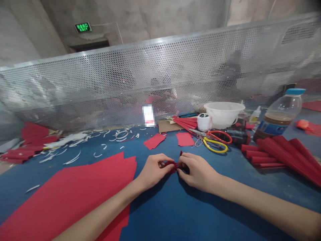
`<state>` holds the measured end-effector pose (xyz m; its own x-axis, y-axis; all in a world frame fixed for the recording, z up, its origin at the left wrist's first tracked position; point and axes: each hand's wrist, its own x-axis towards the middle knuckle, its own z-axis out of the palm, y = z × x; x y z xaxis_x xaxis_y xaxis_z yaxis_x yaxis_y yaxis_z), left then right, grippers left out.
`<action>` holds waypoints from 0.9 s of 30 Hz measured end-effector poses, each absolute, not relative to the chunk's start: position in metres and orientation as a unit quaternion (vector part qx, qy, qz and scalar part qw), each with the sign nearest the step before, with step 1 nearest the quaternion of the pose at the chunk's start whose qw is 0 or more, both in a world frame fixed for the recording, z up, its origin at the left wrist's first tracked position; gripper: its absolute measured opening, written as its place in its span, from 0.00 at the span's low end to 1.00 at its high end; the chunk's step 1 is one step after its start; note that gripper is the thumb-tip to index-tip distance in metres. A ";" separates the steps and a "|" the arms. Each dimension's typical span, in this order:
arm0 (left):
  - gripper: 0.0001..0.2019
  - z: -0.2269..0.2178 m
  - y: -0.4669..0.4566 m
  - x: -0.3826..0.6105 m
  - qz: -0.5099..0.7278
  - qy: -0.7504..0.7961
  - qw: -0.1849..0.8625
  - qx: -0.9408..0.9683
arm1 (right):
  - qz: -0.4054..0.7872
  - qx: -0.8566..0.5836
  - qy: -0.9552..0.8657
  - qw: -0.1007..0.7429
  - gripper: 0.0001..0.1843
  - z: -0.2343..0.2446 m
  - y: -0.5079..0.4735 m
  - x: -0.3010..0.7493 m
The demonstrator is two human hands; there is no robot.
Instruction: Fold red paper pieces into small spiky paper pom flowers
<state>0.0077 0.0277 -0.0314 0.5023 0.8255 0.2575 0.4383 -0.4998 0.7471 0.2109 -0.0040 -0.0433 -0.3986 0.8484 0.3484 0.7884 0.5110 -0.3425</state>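
Note:
Close together over the middle of the blue table [160,207], my left hand [155,169] and my right hand [197,169] both pinch a small piece of dark red paper [172,166]. Most of that piece is hidden by my fingers, so its full shape cannot be made out. My left forearm passes over large red paper sheets [82,187] stacked at the left. Just beyond my hands lie two small red paper pieces [185,139]. Scissors with red and yellow handles [215,142] rest behind my right hand.
A perforated metal screen [120,83] runs along the back. White paper scraps [72,157] litter the left. At the right stand a white bucket [223,115], a thread spool [204,122] and a bottle of brown liquid [281,115], with pleated red paper [288,154] in front.

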 end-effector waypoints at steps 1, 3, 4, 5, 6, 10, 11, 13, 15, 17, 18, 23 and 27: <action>0.08 -0.032 0.028 0.008 0.310 0.391 0.316 0.807 | 0.057 -0.494 -0.833 0.241 0.02 -0.043 -0.004 0.211; 0.08 -0.032 0.029 0.008 0.309 0.392 0.318 0.806 | 0.054 -0.499 -0.833 0.235 0.03 -0.043 -0.005 0.211; 0.08 -0.033 0.029 0.008 0.309 0.393 0.321 0.804 | 0.055 -0.499 -0.833 0.234 0.03 -0.042 -0.005 0.211; 0.08 -0.033 0.030 0.007 0.308 0.393 0.327 0.802 | 0.058 -0.498 -0.833 0.233 0.03 -0.042 -0.005 0.211; 0.08 -0.034 0.031 0.007 0.307 0.392 0.337 0.799 | 0.061 -0.497 -0.834 0.233 0.04 -0.042 -0.005 0.211; 0.10 -0.035 0.035 0.006 0.303 0.386 0.372 0.788 | 0.074 -0.489 -0.838 0.230 0.07 -0.041 -0.005 0.212; 0.11 -0.036 0.036 0.006 0.301 0.387 0.373 0.788 | 0.078 -0.488 -0.839 0.229 0.07 -0.041 -0.004 0.212; 0.11 -0.037 0.037 0.005 0.297 0.390 0.368 0.790 | 0.083 -0.489 -0.838 0.228 0.07 -0.040 -0.003 0.212; 0.11 -0.038 0.037 0.004 0.294 0.391 0.363 0.793 | 0.086 -0.491 -0.836 0.230 0.06 -0.040 -0.003 0.213; 0.12 -0.039 0.037 0.004 0.294 0.390 0.365 0.792 | 0.086 -0.491 -0.835 0.233 0.06 -0.039 -0.003 0.214; 0.11 -0.039 0.036 0.004 0.295 0.390 0.369 0.791 | 0.086 -0.489 -0.837 0.232 0.06 -0.039 -0.003 0.214; 0.11 -0.036 0.036 0.005 0.294 0.389 0.374 0.789 | 0.092 -0.479 -0.844 0.224 0.07 -0.038 -0.002 0.215; 0.12 -0.035 0.036 0.006 0.290 0.386 0.383 0.787 | 0.079 -0.483 -0.841 0.232 0.06 -0.041 0.000 0.214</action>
<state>0.0055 0.0364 -0.0348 0.5336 0.8303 0.1609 0.3862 -0.4085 0.8271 0.2140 -0.0005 -0.0408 -0.4260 0.8490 0.3127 0.7756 0.5207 -0.3569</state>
